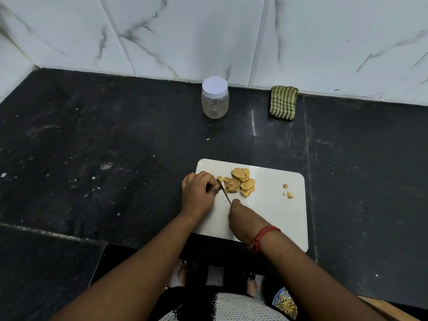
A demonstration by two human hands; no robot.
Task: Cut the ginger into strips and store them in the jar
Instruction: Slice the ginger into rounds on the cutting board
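Stretching back to a white marble-veined tile wall (185, 31), the black stone surface (92, 135) is speckled with pale flecks and smears. One white cutting board (278, 216) lies near its front edge. One clear jar (215, 98) with a white lid on stands upright near the wall, and one folded green striped cloth (283, 102) lies to its right, against the wall. A heap of ginger slices (242, 181) sits on the board's far left part, with a few small scraps (288, 192) apart to the right. The left hand (199, 193) has its fingers curled over a small ginger piece beside the heap. The right hand (243, 218) clasps one knife (225, 193), blade angled against that piece.
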